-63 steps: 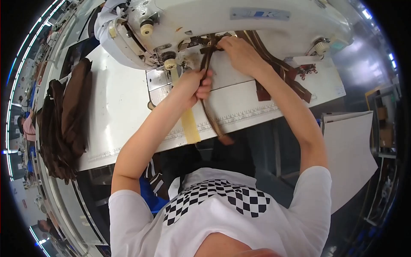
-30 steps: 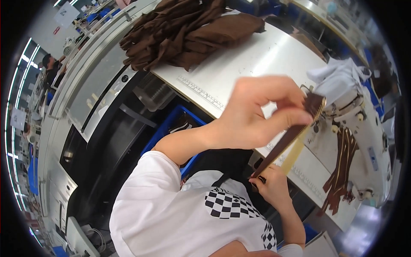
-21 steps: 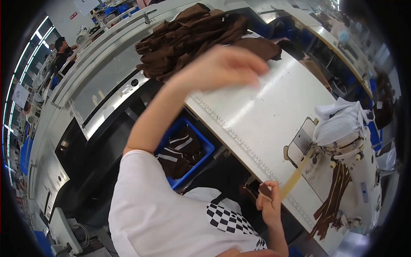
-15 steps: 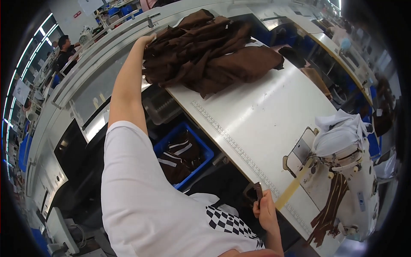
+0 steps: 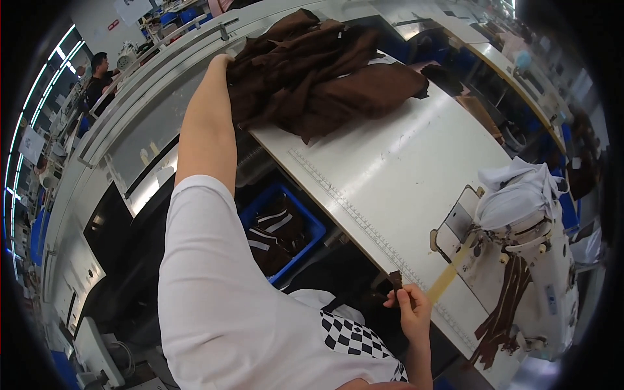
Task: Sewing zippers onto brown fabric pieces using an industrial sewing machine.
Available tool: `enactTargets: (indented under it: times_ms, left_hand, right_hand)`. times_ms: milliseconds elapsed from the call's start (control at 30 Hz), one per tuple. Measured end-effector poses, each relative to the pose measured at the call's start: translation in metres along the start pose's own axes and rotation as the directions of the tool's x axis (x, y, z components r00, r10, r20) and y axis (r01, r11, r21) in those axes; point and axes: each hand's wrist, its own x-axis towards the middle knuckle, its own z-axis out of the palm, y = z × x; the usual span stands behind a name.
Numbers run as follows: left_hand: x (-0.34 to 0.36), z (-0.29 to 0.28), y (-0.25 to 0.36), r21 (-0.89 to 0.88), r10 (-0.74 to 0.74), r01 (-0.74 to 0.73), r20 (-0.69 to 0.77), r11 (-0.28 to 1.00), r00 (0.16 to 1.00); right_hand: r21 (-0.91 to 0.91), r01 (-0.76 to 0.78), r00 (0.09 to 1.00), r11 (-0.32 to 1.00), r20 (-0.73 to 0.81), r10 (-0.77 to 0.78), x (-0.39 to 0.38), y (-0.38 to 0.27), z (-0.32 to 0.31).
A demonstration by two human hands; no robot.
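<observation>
My left arm reaches to the far end of the table, where my left hand [image 5: 223, 60] meets the edge of a large crumpled heap of brown fabric [image 5: 305, 81]. The cloth covers its fingers, so their grip is hidden. Low on the right, beside the table's near edge, my right hand [image 5: 414, 304] is closed on a short brown zipper [image 5: 396, 280]; its toothed end sticks up above the fingers. More brown zipper strips [image 5: 506, 302] hang against the sewing machine [image 5: 549, 286] on the right.
A white table [image 5: 383, 169] with a ruler scale along its near edge lies before me. White cloth [image 5: 517, 195] drapes over the machine. Below the table edge, a blue bin [image 5: 316, 233] holds brown pieces with white stripes. A co-worker [image 5: 99, 75] is far off at left.
My left arm has swung slightly right, and the heap's left edge has shifted right with it. My right hand has turned and risen a little, still with the zipper.
</observation>
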Motion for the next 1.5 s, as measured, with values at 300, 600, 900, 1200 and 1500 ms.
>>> enactTargets:
  times_ms: [300, 600, 900, 1200, 1500]
  left_hand:
    - [-0.002, -0.050, 0.058, -0.076, 0.402, -0.421, -0.183, 0.904, 0.897]
    - [-0.152, -0.010, 0.130, 0.115, 0.576, -0.755, 0.576, 0.646, 0.580]
    - [-0.032, 0.021, 0.079, -0.307, 0.581, -0.496, 0.347, 0.812, 0.736]
    - [-0.012, -0.132, 0.153, -0.124, 0.694, -0.733, -0.249, 0.669, 0.676]
    - [-0.311, -0.059, 0.125, -0.056, 0.956, -0.969, -0.159, 0.241, 0.247]
  right_hand:
    - [-0.029, -0.013, 0.999, 0.999, 0.033, 0.014, -0.001, 0.001, 0.001]
    - [-0.055, -0.037, 0.999, 0.998, -0.008, 0.037, 0.015, -0.020, 0.003]
    - [-0.230, 0.269, 0.942, 0.935, 0.267, -0.205, 0.084, -0.094, 0.050]
    - [-0.231, 0.256, 0.963, 0.939, 0.145, -0.227, 0.131, -0.080, 0.050]
    - [-0.282, 0.437, 0.899, 0.854, 0.164, -0.406, 0.138, -0.084, 0.063]
